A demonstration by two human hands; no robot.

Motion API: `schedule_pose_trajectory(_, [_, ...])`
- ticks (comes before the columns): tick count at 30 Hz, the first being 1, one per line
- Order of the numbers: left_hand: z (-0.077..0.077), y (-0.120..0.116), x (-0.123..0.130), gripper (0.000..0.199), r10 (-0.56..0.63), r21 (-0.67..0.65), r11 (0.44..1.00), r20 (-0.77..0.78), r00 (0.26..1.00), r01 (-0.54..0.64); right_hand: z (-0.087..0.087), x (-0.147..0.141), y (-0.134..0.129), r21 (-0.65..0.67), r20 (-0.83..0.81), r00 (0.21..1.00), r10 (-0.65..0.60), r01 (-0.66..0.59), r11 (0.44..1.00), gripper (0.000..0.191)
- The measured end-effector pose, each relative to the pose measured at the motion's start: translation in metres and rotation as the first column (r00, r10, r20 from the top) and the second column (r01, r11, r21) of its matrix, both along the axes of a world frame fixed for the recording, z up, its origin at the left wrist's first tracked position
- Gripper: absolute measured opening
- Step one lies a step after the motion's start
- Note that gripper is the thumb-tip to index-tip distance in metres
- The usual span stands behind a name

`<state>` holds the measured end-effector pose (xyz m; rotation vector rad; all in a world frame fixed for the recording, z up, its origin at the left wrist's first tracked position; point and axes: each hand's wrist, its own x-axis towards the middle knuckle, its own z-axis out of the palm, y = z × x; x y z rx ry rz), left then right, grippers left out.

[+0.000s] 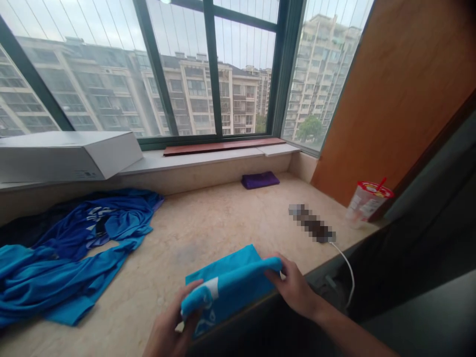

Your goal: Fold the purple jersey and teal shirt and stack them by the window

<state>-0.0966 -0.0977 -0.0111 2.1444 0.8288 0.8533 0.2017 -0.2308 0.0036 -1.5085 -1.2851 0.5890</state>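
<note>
A bright blue folded piece of clothing with white print lies at the front edge of the stone sill, its near part lifted and curled over. My left hand is closed around its left end, fingers over the rolled fabric. At the right end, my right hand pinches the cloth between thumb and fingers. Loose blue clothing, some with white lettering, lies crumpled to the left of my hands. The underside of the held cloth is hidden.
A purple folded cloth lies by the back wall. On the right stand a clear plastic cup with red lid and straw, and a blurred-out object with a white cable. A white box rests on the window ledge.
</note>
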Motion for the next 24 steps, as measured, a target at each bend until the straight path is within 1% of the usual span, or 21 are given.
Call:
schedule_pose_trajectory(1, [0.006, 0.004, 0.010, 0.040, 0.047, -0.154, 0.987, 0.013, 0.999, -0.044, 0.002, 0.001, 0.010, -0.043, -0.014, 0.999, -0.038, 0.038, 0.998, 0.029])
schedule_pose_trajectory(2, [0.011, 0.008, 0.019, 0.050, 0.086, -0.292, 0.953, 0.028, 0.996, -0.074, 0.003, 0.002, 0.021, -0.076, -0.015, 0.998, -0.061, 0.060, 0.995, 0.031])
schedule_pose_trajectory(4, [0.018, 0.015, 0.032, 0.073, 0.144, -0.487, 0.867, 0.049, 0.988, -0.103, 0.003, 0.005, 0.040, -0.126, 0.005, 0.996, -0.088, 0.088, 0.988, 0.034])
schedule_pose_trajectory(5, [0.019, 0.018, 0.036, 0.081, 0.166, -0.536, 0.837, 0.051, 0.985, -0.113, 0.001, 0.007, 0.047, -0.150, 0.017, 0.995, -0.095, 0.097, 0.984, 0.035])
schedule_pose_trajectory(6, [0.019, 0.020, 0.037, 0.085, 0.179, -0.555, 0.823, 0.045, 0.983, -0.125, 0.000, 0.009, 0.053, -0.170, 0.027, 0.994, -0.101, 0.104, 0.980, 0.036])
schedule_pose_trajectory(7, [0.018, 0.020, 0.037, 0.087, 0.187, -0.546, 0.826, 0.028, 0.982, -0.141, -0.002, 0.011, 0.057, -0.187, 0.040, 0.994, -0.104, 0.110, 0.976, 0.040])
schedule_pose_trajectory(9, [0.015, 0.020, 0.034, 0.079, 0.193, -0.436, 0.880, -0.037, 0.981, -0.189, -0.006, 0.013, 0.060, -0.210, 0.092, 0.990, -0.106, 0.124, 0.970, 0.049])
schedule_pose_trajectory(10, [0.014, 0.019, 0.032, 0.073, 0.198, -0.330, 0.919, -0.084, 0.977, -0.215, -0.007, 0.013, 0.060, -0.211, 0.140, 0.984, -0.112, 0.140, 0.967, 0.053])
schedule_pose_trajectory(11, [0.013, 0.017, 0.030, 0.066, 0.214, -0.187, 0.954, -0.133, 0.968, -0.236, -0.008, 0.013, 0.060, -0.204, 0.204, 0.971, -0.126, 0.168, 0.964, 0.057])
schedule_pose_trajectory(12, [0.014, 0.016, 0.028, 0.060, 0.237, -0.012, 0.970, -0.172, 0.956, -0.243, -0.008, 0.012, 0.059, -0.184, 0.277, 0.949, -0.150, 0.205, 0.961, 0.058])
schedule_pose_trajectory(13, [0.015, 0.015, 0.027, 0.054, 0.254, 0.176, 0.959, -0.199, 0.946, -0.221, -0.008, 0.011, 0.059, -0.144, 0.350, 0.919, -0.179, 0.242, 0.959, 0.058])
schedule_pose_trajectory(14, [0.017, 0.014, 0.027, 0.051, 0.248, 0.353, 0.922, -0.224, 0.942, -0.159, -0.008, 0.011, 0.059, -0.082, 0.419, 0.884, -0.210, 0.267, 0.960, 0.054])
schedule_pose_trajectory(15, [0.018, 0.014, 0.027, 0.052, 0.211, 0.496, 0.866, -0.254, 0.944, -0.060, -0.007, 0.010, 0.059, -0.001, 0.479, 0.845, -0.238, 0.271, 0.962, 0.046])
schedule_pose_trajectory(16, [0.019, 0.015, 0.027, 0.055, 0.151, 0.596, 0.801, -0.299, 0.942, 0.061, -0.007, 0.011, 0.058, 0.085, 0.531, 0.810, -0.249, 0.241, 0.967, 0.034])
schedule_pose_trajectory(17, [0.019, 0.016, 0.028, 0.058, 0.081, 0.651, 0.737, -0.354, 0.932, 0.184, -0.006, 0.012, 0.058, 0.157, 0.577, 0.785, -0.225, 0.164, 0.974, 0.024])
schedule_pose_trajectory(18, [0.017, 0.018, 0.028, 0.060, 0.018, 0.666, 0.689, -0.411, 0.911, 0.287, -0.006, 0.015, 0.057, 0.194, 0.622, 0.768, -0.152, 0.037, 0.980, 0.021])
schedule_pose_trajectory(19, [0.016, 0.021, 0.027, 0.060, -0.026, 0.656, 0.665, -0.458, 0.889, 0.357, -0.005, 0.018, 0.056, 0.189, 0.663, 0.748, -0.042, -0.113, 0.975, 0.022])
schedule_pose_trajectory(20, [0.013, 0.024, 0.026, 0.059, -0.049, 0.633, 0.666, -0.490, 0.871, 0.394, -0.004, 0.022, 0.055, 0.146, 0.689, 0.719, 0.090, -0.259, 0.955, 0.023])
schedule_pose_trajectory(21, [0.011, 0.026, 0.025, 0.057, -0.056, 0.602, 0.689, -0.511, 0.858, 0.404, -0.002, 0.026, 0.053, 0.076, 0.697, 0.682, 0.222, -0.378, 0.923, 0.030])
schedule_pose_trajectory(22, [0.009, 0.028, 0.023, 0.056, -0.057, 0.563, 0.725, -0.526, 0.848, 0.398, -0.001, 0.029, 0.051, -0.001, 0.685, 0.647, 0.334, -0.457, 0.889, 0.046])
schedule_pose_trajectory(24, [0.009, 0.030, 0.018, 0.051, -0.082, 0.463, 0.798, -0.549, 0.831, 0.385, 0.001, 0.035, 0.048, -0.129, 0.638, 0.617, 0.460, -0.503, 0.854, 0.081])
